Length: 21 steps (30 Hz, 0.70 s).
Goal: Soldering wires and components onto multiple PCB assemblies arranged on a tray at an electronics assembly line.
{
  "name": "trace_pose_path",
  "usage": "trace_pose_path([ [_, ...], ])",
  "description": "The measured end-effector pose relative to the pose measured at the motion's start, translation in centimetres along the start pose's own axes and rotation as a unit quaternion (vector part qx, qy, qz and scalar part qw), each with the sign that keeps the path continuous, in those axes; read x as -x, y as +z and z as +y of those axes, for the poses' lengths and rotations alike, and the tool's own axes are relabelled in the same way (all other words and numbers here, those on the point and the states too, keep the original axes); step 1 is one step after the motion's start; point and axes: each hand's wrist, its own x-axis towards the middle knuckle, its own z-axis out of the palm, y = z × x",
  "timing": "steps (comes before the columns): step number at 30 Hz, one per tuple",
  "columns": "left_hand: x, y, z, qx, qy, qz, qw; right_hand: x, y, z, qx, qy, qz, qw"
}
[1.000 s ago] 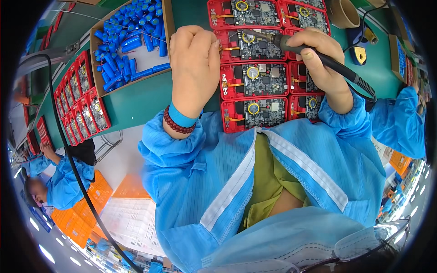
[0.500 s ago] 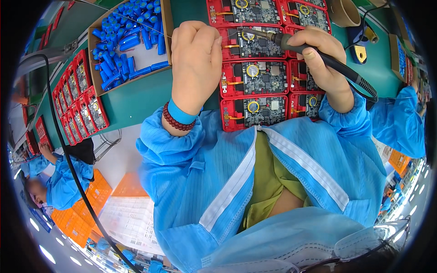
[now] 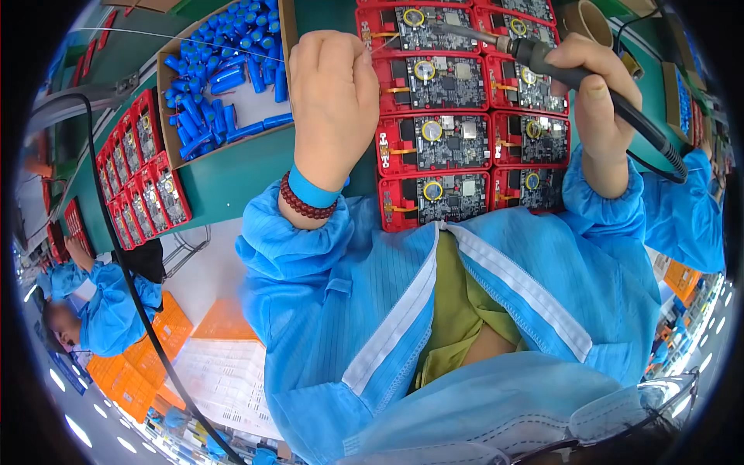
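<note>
My right hand is closed round the dark handle of a soldering iron. The iron's thin metal tip points left over a board in the farthest fully visible row, right of that board's coin cell. Between the closed fingers of my left hand runs a thin solder wire. Its short end sticks out to the right above the left side of that row. Below both hands lie two columns of red housings, each holding a circuit board with a round, yellow-rimmed coin cell.
Left of my left hand stands a cardboard box of blue cylindrical cells. Another block of red housings with boards lies farther left. A cardboard tube stands at the far right. Co-workers in blue sit on both sides.
My right hand and the soldering iron have moved right, and the tip has shifted from the second row to the row beyond. My left hand keeps hold of the wire. The view has shifted slightly.
</note>
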Motion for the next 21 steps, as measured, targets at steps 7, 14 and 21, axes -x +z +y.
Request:
trace_pose_path([
  [7,-2.1,1.6,-1.3,-0.029,0.016,0.057,0.998,-0.8,2.6,3.6,0.053,0.083,0.023,0.995],
  [14,-2.1,2.4,-2.0,-0.035,-0.001,0.033,0.999,-1.1,3.2,4.8,0.050,0.052,0.017,0.997],
  [21,-2.2,2.5,-2.1,-0.052,-0.003,0.016,0.998,-1.2,3.2,5.4,0.058,0.048,0.003,0.997],
])
